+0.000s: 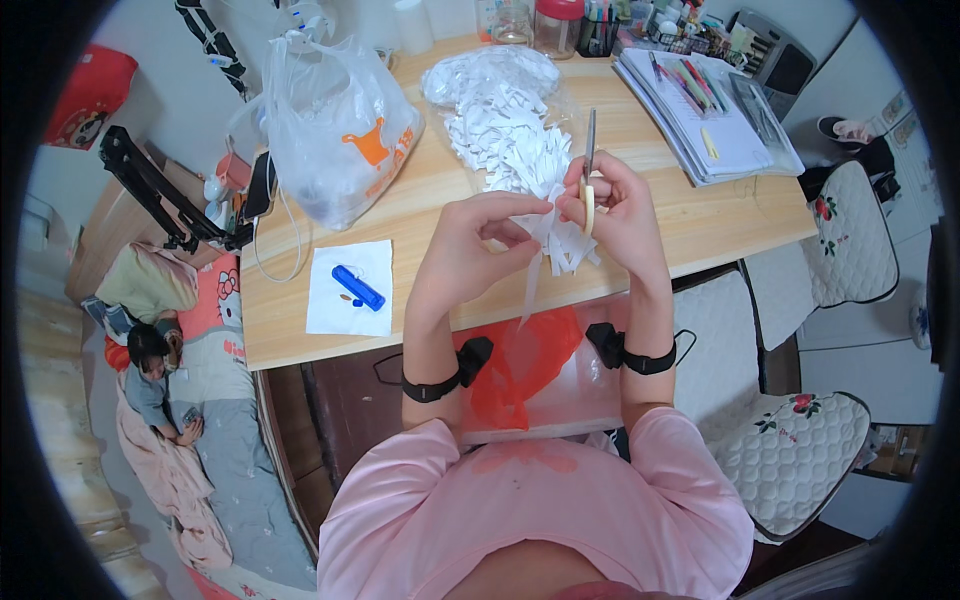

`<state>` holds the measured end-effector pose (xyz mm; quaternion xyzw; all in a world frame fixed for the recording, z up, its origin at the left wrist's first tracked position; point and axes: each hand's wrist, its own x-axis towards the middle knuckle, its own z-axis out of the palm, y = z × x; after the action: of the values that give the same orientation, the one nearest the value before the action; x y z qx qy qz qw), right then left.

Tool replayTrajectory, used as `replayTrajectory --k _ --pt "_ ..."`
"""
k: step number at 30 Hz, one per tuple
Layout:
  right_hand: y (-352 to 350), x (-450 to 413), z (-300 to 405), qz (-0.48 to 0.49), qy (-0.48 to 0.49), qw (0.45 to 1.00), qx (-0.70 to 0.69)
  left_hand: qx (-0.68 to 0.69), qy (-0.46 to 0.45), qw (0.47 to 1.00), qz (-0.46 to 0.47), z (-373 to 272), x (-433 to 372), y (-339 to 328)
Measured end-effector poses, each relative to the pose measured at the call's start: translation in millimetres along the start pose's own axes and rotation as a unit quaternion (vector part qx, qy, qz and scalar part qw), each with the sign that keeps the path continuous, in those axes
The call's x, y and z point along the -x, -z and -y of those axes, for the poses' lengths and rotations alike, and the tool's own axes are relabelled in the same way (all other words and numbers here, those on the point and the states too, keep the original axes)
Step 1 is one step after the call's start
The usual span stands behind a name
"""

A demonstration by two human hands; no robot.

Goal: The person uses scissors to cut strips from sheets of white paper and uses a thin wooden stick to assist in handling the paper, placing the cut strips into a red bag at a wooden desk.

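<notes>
My left hand (pixel 480 240) pinches a thin whitish ribbon-like strip (pixel 532 285) between thumb and fingers. The strip's tail hangs past the table's front edge. In my right hand (pixel 619 214) is a pair of scissors (pixel 589 206) with cream handles, its blades pointing up and away from me. The blades look closed. Right-hand fingertips also seem to touch the strips' upper ends. Under both hands, a bunch of white strips (pixel 568 251) reaches towards me. It runs into a heap of similar strips (pixel 510 146) lying in and around a clear plastic bag (pixel 491 71).
A wooden table (pixel 465 300) holds a filled white carrier bag (pixel 337 142), a blue tool-like object (pixel 358 288) on a white tissue (pixel 326 319), and a paper stack (pixel 690 142). A red plastic bag (pixel 532 360) lies over my lap. At left, a person (pixel 154 382) lies on a bed.
</notes>
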<state>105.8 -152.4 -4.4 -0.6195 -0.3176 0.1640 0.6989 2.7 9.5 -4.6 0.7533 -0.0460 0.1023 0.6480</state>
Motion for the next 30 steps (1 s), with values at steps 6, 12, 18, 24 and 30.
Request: replayTrajectory --k 6,12,18,24,30 --pt "-0.7 0.0 -0.3 -0.009 -0.002 1.0 0.013 0.01 -0.016 1.0 -0.005 1.8 -0.7 0.6" --pt "8.3 -6.3 -11.0 -0.085 -0.001 0.981 0.175 0.009 -0.022 0.999 -0.026 0.7 -1.8 -0.1" --pt "-2.6 -7.7 -7.0 -0.132 0.012 0.991 0.003 0.014 -0.03 0.999 -0.024 0.8 -2.1 -1.7" --pt "-1.3 -4.3 -8.4 -0.067 0.007 0.996 -0.055 0.013 -0.033 0.999 -0.017 0.4 -2.5 -2.9" --pt "4.6 3.0 0.2 -0.045 0.01 0.995 -0.092 0.017 -0.034 0.998 -0.043 0.9 -2.7 -1.8"
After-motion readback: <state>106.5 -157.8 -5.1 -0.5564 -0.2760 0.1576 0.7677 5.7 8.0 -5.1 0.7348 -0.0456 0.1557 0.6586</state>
